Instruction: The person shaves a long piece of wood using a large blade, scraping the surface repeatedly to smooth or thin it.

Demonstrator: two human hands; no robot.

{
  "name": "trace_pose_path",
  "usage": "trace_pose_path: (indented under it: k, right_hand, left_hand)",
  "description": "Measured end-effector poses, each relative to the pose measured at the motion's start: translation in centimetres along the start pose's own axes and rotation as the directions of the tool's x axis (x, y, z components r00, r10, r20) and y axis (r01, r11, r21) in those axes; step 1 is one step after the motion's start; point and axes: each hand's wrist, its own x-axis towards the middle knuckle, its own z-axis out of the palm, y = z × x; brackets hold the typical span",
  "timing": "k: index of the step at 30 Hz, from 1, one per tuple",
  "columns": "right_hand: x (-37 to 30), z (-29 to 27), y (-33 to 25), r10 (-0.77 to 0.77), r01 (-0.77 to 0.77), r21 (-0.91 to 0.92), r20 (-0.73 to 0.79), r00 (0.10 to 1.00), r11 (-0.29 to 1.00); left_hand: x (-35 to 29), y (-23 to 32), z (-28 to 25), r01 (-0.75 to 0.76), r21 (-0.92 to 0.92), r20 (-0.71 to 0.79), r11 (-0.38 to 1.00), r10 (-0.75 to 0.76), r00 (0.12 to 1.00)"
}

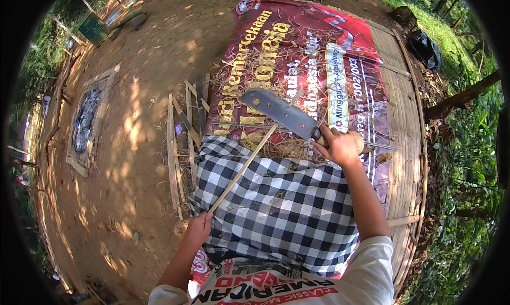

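Observation:
My left hand [197,227] is closed round the near end of a thin bamboo stick [238,177], which slants up and away to the right. My right hand [340,147] grips the handle of a broad cleaver [282,113] with small holes in its dark blade. The blade lies across the stick's far part, covering a short stretch of it; the tip shows beyond. Whether blade and stick touch, I cannot tell. A black-and-white checked cloth [281,198] covers my lap below both hands.
A red printed banner [234,66], strewn with curly shavings [287,151], lies over a bamboo slat platform [401,119]. Split bamboo strips [174,151] are stacked at the left edge. On the dirt ground stands a framed ash pit [87,116]; a black bag [425,49] is far right.

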Motion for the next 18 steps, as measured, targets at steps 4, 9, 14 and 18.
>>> trace_pose_path:
  k: [4,9,14,18]
  right_hand:
    - [-0.5,0.2,-0.5,0.118,-0.117,0.048,-0.019,0.993,0.992]
    - [-0.6,0.1,-5.9,-0.039,0.039,0.098,-0.001,0.999,0.994]
    - [-0.6,0.2,-5.4,-0.393,0.391,-0.055,-0.025,0.919,0.919]
    - [-0.4,0.0,1.5,0.236,-0.236,0.006,-0.107,0.966,0.972]
  left_hand:
    - [0.5,-1.3,0.6,-0.023,-0.012,0.029,1.000,0.024,0.999]
    - [-0.1,-1.8,0.6,-0.033,-0.113,0.011,0.993,0.035,0.999]
    - [-0.2,-2.0,0.1,-0.017,-0.083,0.047,0.996,0.021,0.999]
    - [0.5,-2.6,0.6,-0.028,-0.112,0.036,0.993,0.033,0.999]
